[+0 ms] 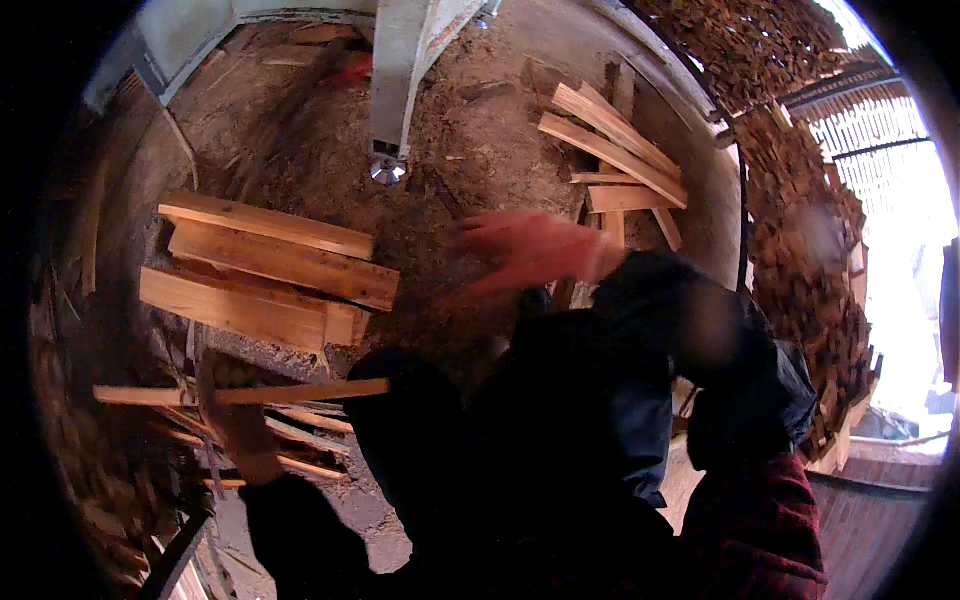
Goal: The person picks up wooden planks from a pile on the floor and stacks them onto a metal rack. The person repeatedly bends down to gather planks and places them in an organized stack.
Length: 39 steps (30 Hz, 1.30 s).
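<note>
My left hand (248,445) is at the lower left, in shadow, closed around a thin wooden strip (310,391) that lies roughly level across the view. My right hand (530,252) is stretched toward the middle with its fingers apart, slightly blurred and holding nothing. In front of the left hand rests a stack of sawn boards (285,262), several pieces laid side by side and overlapping. Beyond the right hand, a looser pile of light boards (620,150) fans out at various angles.
A pale metal machine leg (398,90) with a round foot stands on the sawdust-covered floor (480,140). Thin offcuts (310,432) lie below the strip. Stacked wood pieces (805,270) rise along the right side, and a pale panel (195,45) stands at the far left.
</note>
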Each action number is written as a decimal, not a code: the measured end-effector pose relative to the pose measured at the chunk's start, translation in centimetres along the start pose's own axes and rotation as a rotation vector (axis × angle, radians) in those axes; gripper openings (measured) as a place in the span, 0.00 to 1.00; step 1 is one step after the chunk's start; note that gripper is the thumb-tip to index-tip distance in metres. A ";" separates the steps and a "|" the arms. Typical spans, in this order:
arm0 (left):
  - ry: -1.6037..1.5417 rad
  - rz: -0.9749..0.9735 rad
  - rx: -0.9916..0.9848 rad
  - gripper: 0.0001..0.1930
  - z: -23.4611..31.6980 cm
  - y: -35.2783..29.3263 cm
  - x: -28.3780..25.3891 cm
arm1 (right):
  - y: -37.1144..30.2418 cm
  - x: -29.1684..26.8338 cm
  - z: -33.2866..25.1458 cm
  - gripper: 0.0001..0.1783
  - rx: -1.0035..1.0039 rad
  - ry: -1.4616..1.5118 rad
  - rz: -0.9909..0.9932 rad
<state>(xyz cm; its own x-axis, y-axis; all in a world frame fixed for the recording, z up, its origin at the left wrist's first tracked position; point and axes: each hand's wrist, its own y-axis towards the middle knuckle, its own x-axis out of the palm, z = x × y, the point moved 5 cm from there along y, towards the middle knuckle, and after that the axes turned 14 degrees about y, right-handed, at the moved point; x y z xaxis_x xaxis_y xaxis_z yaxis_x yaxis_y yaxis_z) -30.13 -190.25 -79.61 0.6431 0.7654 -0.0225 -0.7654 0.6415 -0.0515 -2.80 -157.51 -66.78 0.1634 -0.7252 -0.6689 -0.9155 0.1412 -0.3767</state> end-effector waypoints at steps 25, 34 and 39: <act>1.872 -0.163 -0.297 0.31 -30.6 -0.7 -13.3 | -34.3 17.8 8.3 0.36 1.226 0.708 0.563; 0.938 0.092 -0.569 0.32 -12.2 -0.3 -13.9 | -25.6 11.0 18.2 0.37 1.100 0.695 0.552; 0.793 -0.018 -0.394 0.33 -5.0 0.6 -0.8 | -28.5 7.6 33.2 0.40 0.830 0.328 0.678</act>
<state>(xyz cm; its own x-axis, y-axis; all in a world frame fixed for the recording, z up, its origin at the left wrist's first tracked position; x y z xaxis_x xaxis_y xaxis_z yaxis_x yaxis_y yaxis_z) -31.01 -190.73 -84.65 0.5949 0.4011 -0.6966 -0.7848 0.4772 -0.3955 36.71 -144.66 -82.39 -0.4931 -0.4530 -0.7427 -0.2299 0.8912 -0.3910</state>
